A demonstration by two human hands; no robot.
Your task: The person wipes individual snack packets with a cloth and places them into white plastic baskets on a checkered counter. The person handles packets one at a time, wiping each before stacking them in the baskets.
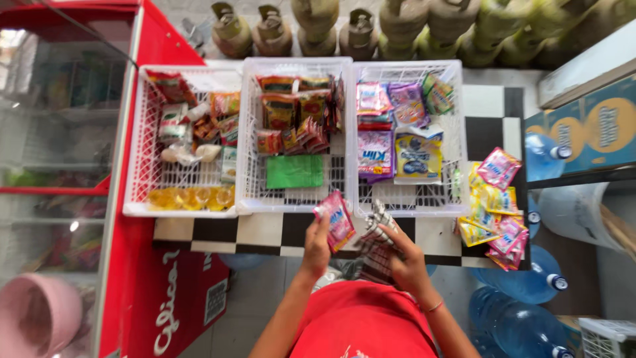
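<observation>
Below, a checkered counter (265, 232) carries three white baskets (295, 132) of coloured sachets. Just beside the right basket's front rim, the right hand (407, 262) grips a checked cloth (377, 232), while the left hand (318, 245) pinches a pink sachet (338, 219), long axis tilted upright. More pink and yellow sachets (493, 205) lie right.

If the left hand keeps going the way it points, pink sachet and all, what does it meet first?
Probably the front rim of the middle basket. The left hand holds the pink sachet pointing up and away, towards the gap between that basket and the right basket; depth is unclear.
</observation>
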